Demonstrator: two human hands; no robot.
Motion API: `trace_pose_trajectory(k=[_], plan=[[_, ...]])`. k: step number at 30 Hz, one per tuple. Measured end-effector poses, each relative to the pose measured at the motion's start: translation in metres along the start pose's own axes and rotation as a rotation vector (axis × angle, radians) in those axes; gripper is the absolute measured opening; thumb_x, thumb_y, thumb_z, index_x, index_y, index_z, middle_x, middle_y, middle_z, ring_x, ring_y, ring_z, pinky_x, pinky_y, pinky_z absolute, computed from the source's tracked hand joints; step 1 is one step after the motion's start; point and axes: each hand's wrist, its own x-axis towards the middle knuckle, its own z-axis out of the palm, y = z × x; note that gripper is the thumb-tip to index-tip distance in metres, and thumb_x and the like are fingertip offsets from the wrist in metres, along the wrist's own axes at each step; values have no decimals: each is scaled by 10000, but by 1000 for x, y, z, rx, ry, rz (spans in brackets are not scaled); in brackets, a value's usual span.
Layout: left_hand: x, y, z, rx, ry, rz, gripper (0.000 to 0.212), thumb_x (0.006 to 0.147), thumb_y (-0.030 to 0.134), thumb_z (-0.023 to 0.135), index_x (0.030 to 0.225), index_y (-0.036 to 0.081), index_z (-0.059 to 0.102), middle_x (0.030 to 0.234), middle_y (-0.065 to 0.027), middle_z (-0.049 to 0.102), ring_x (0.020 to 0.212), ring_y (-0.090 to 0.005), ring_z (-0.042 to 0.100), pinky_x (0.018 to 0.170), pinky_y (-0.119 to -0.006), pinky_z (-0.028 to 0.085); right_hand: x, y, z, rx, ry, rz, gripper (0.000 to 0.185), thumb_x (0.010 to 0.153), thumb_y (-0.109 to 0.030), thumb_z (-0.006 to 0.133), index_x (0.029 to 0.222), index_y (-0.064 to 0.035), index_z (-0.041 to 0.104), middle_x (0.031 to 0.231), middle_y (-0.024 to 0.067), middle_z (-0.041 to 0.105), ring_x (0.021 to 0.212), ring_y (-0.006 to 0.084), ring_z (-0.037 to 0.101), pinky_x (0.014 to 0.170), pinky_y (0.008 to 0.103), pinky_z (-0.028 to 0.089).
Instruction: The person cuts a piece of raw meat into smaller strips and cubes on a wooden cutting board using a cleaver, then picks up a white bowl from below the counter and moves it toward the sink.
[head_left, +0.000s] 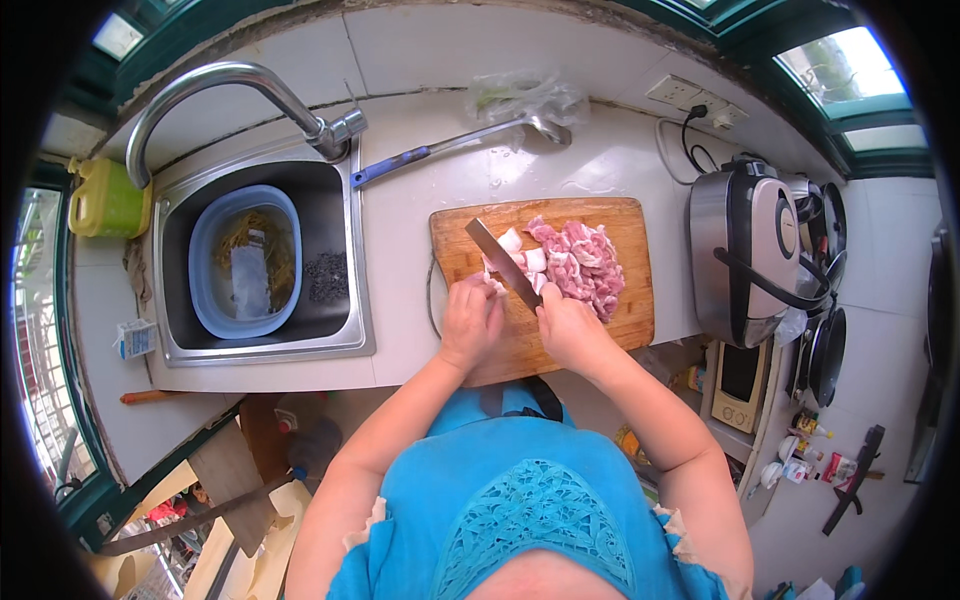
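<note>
A wooden cutting board (480, 360) lies at the counter's front edge. My right hand (568, 326) grips a kitchen knife (504, 259) by its handle, the blade slanting up and to the left. Just left of the blade, the fingers of my left hand (472, 315) hold a piece of pale, fatty meat (491, 283). Whiter chunks of fat (534, 260) lie directly behind and right of the blade. A heap of sliced pink raw meat (585, 262) covers the board's upper right. The knife handle is mostly hidden in my right hand.
At left a steel sink (366, 300) holds a blue basin (196, 259) of water with brownish strands and a pale packet. A blue-handled ladle (420, 154) and a plastic bag (525, 97) lie behind the board. To the right stands a rice cooker (742, 255).
</note>
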Motion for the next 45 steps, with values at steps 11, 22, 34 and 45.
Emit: trace_pose_trajectory(k=[11,22,34,45], plan=[[2,-7,5,58,-18,4,176,697,-26,597,851,1,515,958,-201,541,879,-370,507,786,-432,433,13,6,31,-12,20,-96,99,823,-27,469,855,52,418,631,292,569,634,465,588,577,523,469],[3,-8,2,20,-79,14,178,698,-43,575,861,-16,511,948,-206,527,845,-394,492,772,-459,421,11,15,44,8,28,-85,127,865,-62,454,883,57,414,663,303,583,627,455,594,576,530,473],[-1,-1,0,52,-123,65,214,700,-19,607,888,-3,507,965,-212,535,895,-399,502,813,-443,427,14,7,41,-31,-19,-49,159,842,-50,466,929,82,440,731,310,601,726,458,611,655,524,479],[-10,27,-24,167,-191,119,398,687,7,670,1068,38,559,1025,-172,534,995,-353,508,902,-424,426,5,41,19,-11,190,32,180,875,-110,488,943,55,464,765,304,606,781,457,605,713,536,460]])
